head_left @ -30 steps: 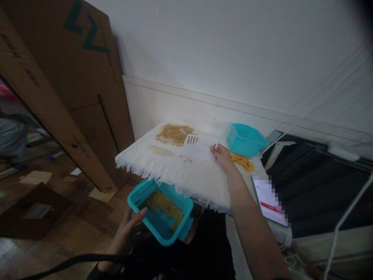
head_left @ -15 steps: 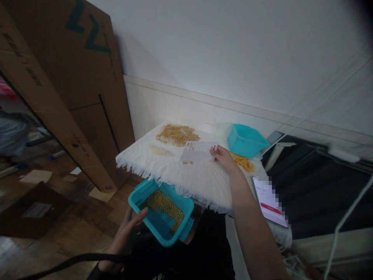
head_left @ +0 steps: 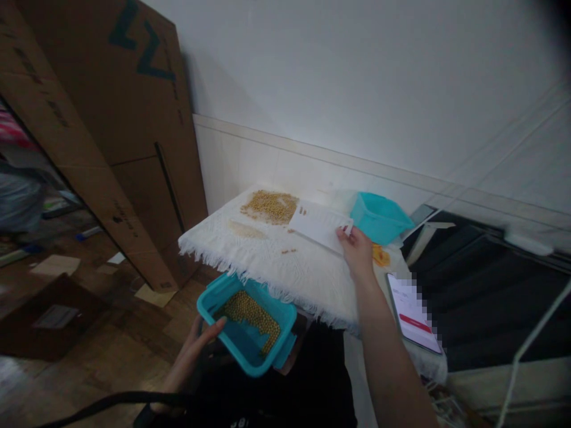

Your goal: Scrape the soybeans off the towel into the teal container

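Your right hand [head_left: 358, 252] has drawn the slotted white sheet [head_left: 316, 224] rightward, pinching its end. Your left hand [head_left: 196, 345] grips the teal bin [head_left: 238, 343], likely steadying the soybeans [head_left: 250, 312] beside its thumb [head_left: 217, 325].

The single head camera looks from above and behind the left hand [head_left: 203, 343] and the right hand [head_left: 355, 246]. It is near to them, facing forward and down, with the wall [head_left: 339, 77] beyond both.
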The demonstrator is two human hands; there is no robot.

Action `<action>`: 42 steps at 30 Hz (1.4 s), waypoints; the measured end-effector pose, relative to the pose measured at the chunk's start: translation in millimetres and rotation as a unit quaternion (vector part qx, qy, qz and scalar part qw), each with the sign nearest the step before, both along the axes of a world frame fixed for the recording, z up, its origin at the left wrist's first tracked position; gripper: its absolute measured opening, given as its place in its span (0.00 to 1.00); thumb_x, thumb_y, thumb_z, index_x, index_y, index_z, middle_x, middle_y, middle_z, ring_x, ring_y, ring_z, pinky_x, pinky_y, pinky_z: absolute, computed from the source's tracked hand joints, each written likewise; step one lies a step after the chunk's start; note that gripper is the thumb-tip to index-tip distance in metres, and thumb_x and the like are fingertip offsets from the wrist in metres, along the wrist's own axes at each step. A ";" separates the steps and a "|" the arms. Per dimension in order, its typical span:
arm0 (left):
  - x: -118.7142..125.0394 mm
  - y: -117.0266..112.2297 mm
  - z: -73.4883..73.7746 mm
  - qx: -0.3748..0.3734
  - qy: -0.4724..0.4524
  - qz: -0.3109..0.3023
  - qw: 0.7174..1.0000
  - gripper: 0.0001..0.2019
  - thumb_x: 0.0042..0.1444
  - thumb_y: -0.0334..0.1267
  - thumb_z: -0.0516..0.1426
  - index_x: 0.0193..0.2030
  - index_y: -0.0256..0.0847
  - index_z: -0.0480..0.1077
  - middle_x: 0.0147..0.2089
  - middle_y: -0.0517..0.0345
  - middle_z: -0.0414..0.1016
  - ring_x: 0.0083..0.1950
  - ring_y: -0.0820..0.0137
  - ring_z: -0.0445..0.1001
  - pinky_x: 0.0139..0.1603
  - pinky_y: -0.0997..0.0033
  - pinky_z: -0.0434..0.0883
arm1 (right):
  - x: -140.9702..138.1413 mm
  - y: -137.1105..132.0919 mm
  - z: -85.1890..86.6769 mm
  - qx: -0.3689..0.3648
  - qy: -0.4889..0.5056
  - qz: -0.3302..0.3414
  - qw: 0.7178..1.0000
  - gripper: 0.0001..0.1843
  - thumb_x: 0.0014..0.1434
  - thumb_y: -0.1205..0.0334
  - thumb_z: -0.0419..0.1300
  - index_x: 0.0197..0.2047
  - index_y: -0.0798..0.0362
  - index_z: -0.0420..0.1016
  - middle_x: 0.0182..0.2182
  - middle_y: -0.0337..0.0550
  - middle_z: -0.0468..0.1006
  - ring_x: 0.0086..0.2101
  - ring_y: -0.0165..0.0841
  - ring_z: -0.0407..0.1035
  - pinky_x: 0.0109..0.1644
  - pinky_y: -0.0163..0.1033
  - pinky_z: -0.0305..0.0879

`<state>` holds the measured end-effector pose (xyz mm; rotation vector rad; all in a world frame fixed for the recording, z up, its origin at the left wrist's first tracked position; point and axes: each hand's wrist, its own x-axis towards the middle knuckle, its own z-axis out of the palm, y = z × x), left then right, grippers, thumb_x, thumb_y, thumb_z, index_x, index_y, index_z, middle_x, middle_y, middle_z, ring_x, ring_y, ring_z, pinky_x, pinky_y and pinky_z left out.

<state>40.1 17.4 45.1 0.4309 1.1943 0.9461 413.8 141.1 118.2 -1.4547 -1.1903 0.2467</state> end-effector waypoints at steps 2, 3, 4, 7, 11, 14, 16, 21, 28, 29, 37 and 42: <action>-0.1 -0.2 -1.2 0.008 -0.007 0.001 1.000 0.50 0.49 0.47 0.73 0.75 0.59 0.54 0.62 0.41 0.79 0.47 0.48 0.86 0.47 0.44 0.82 | -10.3 -25.7 -7.8 0.015 -0.036 -0.047 0.998 0.20 0.61 0.39 0.61 0.35 0.48 0.75 0.29 0.40 0.77 0.37 0.38 0.71 0.39 0.38 0.65; -0.4 -0.3 -1.7 0.008 -0.007 0.001 1.000 0.50 0.49 0.47 0.74 0.75 0.59 0.54 0.62 0.40 0.79 0.47 0.48 0.86 0.47 0.44 0.82 | -16.6 -37.9 -12.3 0.016 -0.050 -0.062 0.997 0.20 0.62 0.39 0.59 0.34 0.48 0.74 0.28 0.40 0.76 0.36 0.38 0.71 0.40 0.38 0.65; -0.8 -0.3 -2.1 0.006 -0.005 -0.002 1.000 0.50 0.48 0.47 0.74 0.75 0.59 0.54 0.62 0.40 0.79 0.47 0.48 0.86 0.47 0.44 0.82 | -23.1 -48.4 -16.5 0.012 -0.062 -0.074 0.995 0.21 0.64 0.39 0.58 0.32 0.48 0.73 0.27 0.39 0.75 0.35 0.38 0.70 0.39 0.38 0.64; -2.6 0.1 -2.0 0.003 0.008 -0.012 1.000 0.50 0.50 0.48 0.73 0.75 0.59 0.54 0.62 0.40 0.79 0.47 0.49 0.86 0.47 0.47 0.82 | -38.8 -66.6 -25.2 -0.007 -0.076 -0.082 0.994 0.22 0.66 0.39 0.56 0.30 0.47 0.69 0.26 0.39 0.75 0.31 0.37 0.69 0.37 0.38 0.63; -4.5 1.3 -0.2 0.002 0.013 -0.022 1.000 0.50 0.50 0.49 0.73 0.76 0.59 0.52 0.63 0.41 0.77 0.48 0.51 0.86 0.46 0.52 0.82 | -45.5 -69.3 -26.4 -0.023 -0.079 -0.088 0.993 0.23 0.66 0.38 0.55 0.30 0.47 0.69 0.27 0.41 0.77 0.30 0.37 0.69 0.37 0.38 0.62; -3.7 2.2 0.2 -0.001 0.006 -0.022 1.000 0.50 0.49 0.49 0.73 0.75 0.60 0.53 0.63 0.41 0.77 0.48 0.50 0.86 0.48 0.49 0.82 | -45.3 -69.7 -25.4 -0.004 -0.072 -0.105 0.992 0.23 0.66 0.37 0.55 0.33 0.47 0.72 0.30 0.43 0.79 0.35 0.39 0.72 0.39 0.38 0.64; -2.0 2.1 0.5 -0.003 0.009 -0.020 1.000 0.50 0.50 0.49 0.73 0.75 0.61 0.52 0.63 0.41 0.78 0.47 0.50 0.86 0.49 0.47 0.81 | -45.9 -71.1 -25.1 0.005 -0.075 -0.107 0.991 0.23 0.66 0.36 0.54 0.34 0.47 0.72 0.30 0.44 0.80 0.36 0.40 0.73 0.40 0.38 0.65; 1.9 -0.3 3.3 0.000 0.016 -0.010 1.000 0.50 0.51 0.48 0.72 0.76 0.59 0.50 0.62 0.40 0.78 0.48 0.49 0.86 0.49 0.46 0.82 | -50.2 -73.1 -22.7 -0.004 -0.097 -0.077 0.992 0.24 0.65 0.35 0.54 0.30 0.46 0.71 0.28 0.44 0.80 0.32 0.39 0.72 0.38 0.38 0.66; -0.9 -1.4 1.0 0.009 0.013 -0.036 0.999 0.47 0.55 0.50 0.69 0.76 0.60 0.49 0.63 0.41 0.76 0.49 0.53 0.85 0.50 0.48 0.81 | -50.8 -70.4 -24.1 0.008 -0.118 -0.082 0.990 0.26 0.64 0.35 0.54 0.30 0.49 0.73 0.26 0.41 0.78 0.28 0.36 0.70 0.36 0.37 0.64; -1.1 -1.3 0.5 0.008 0.011 -0.037 0.999 0.47 0.55 0.50 0.69 0.76 0.60 0.49 0.63 0.41 0.76 0.49 0.53 0.85 0.50 0.48 0.81 | -50.4 -69.9 -24.9 0.010 -0.123 -0.082 0.989 0.26 0.64 0.35 0.55 0.30 0.50 0.73 0.25 0.41 0.78 0.27 0.35 0.69 0.35 0.37 0.63; -1.7 -0.7 1.3 0.003 0.005 -0.035 0.999 0.48 0.53 0.51 0.70 0.76 0.62 0.49 0.65 0.42 0.76 0.49 0.53 0.85 0.50 0.48 0.81 | -49.2 -70.1 -26.8 0.008 -0.137 -0.085 0.987 0.25 0.65 0.38 0.56 0.28 0.50 0.71 0.23 0.38 0.75 0.25 0.33 0.67 0.33 0.36 0.60; -2.1 -0.1 0.0 0.004 -0.010 -0.025 1.000 0.48 0.50 0.49 0.72 0.75 0.62 0.53 0.65 0.43 0.76 0.50 0.50 0.85 0.52 0.44 0.80 | -48.6 -68.9 -28.6 0.009 -0.134 -0.052 0.990 0.22 0.65 0.41 0.57 0.29 0.50 0.72 0.23 0.37 0.74 0.26 0.33 0.68 0.33 0.36 0.59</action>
